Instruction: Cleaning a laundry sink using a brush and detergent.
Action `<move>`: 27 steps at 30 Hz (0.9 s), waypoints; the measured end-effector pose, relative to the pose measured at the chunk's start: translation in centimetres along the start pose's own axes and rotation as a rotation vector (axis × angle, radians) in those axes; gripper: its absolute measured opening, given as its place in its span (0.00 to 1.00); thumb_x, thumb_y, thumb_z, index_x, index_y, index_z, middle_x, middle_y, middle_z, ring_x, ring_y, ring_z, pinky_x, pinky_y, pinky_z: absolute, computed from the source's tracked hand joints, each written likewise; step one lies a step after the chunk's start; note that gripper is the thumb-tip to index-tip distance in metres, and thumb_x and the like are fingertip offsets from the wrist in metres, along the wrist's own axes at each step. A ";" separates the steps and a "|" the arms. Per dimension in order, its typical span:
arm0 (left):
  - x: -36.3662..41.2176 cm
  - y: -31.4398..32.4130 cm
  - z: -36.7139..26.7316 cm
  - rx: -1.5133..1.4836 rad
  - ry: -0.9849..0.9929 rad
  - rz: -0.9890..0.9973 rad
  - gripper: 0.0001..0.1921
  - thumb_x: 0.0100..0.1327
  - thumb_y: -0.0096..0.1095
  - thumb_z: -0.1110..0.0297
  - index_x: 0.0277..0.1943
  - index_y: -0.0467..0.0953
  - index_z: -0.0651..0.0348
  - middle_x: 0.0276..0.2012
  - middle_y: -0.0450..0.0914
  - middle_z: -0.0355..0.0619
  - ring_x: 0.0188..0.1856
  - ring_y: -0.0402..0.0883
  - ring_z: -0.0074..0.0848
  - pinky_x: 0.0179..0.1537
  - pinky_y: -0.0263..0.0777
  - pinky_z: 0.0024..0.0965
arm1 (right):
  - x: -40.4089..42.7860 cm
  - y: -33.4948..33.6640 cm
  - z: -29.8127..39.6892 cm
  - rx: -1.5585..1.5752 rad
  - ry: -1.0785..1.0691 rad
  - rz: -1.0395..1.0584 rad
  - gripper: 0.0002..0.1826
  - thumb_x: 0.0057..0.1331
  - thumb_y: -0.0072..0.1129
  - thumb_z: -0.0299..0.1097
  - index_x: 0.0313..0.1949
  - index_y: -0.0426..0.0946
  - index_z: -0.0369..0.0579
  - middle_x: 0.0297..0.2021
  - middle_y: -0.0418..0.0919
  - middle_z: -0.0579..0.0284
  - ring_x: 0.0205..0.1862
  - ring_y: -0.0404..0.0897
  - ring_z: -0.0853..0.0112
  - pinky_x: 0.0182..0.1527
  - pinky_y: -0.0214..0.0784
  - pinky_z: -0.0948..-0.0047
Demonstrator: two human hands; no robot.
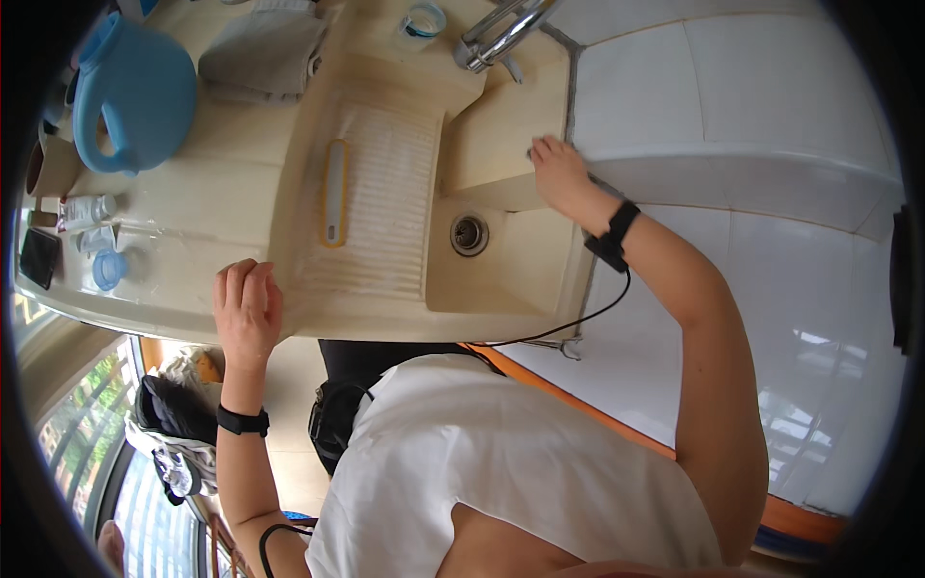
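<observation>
My left hand (pixel 249 307) rests at the front edge of the cream washbasin counter, back up and fingers curled; its palm is hidden. Over the right side of the sink basin (pixel 506 278) is my right hand (pixel 560 173), fingers bent down beside the tiled wall. A small dark bit shows at its fingertips, too little to name or to tell if it is held. Between the hands, a grey brush or scraper with a yellow rim (pixel 334 193) lies on the ribbed washboard (pixel 390 217). The metal drain (pixel 470 235) is uncovered.
A chrome faucet (pixel 498 40) and a glass jar (pixel 422 23) stand at the back. Folded grey cloth (pixel 264 54), a blue plastic watering jug (pixel 137 94), tubes (pixel 87 212) and a small blue cup (pixel 110 269) are on the left. A black cable hangs from my right wristband.
</observation>
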State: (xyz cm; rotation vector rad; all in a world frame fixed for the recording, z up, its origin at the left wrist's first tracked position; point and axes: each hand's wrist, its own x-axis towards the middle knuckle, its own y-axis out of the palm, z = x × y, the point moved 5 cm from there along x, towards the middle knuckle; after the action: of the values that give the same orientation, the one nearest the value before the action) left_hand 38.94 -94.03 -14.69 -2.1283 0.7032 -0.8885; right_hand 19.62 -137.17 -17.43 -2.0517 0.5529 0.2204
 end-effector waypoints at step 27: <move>0.4 0.0 -0.3 -0.039 0.000 0.083 0.12 0.50 0.57 0.82 0.39 0.73 0.64 0.36 0.73 0.48 0.39 0.72 0.39 0.40 0.68 0.37 | 11.8 0.1 -7.4 -0.251 0.140 -0.110 0.13 0.57 0.47 0.29 0.41 0.75 0.41 0.47 0.73 0.53 0.50 0.71 0.59 0.49 0.63 0.66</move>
State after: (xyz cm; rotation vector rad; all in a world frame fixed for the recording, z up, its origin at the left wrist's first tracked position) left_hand 38.99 -94.42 -14.41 -2.1172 0.8090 -0.8364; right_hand 29.42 -147.02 -18.04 -2.3473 0.5168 0.0839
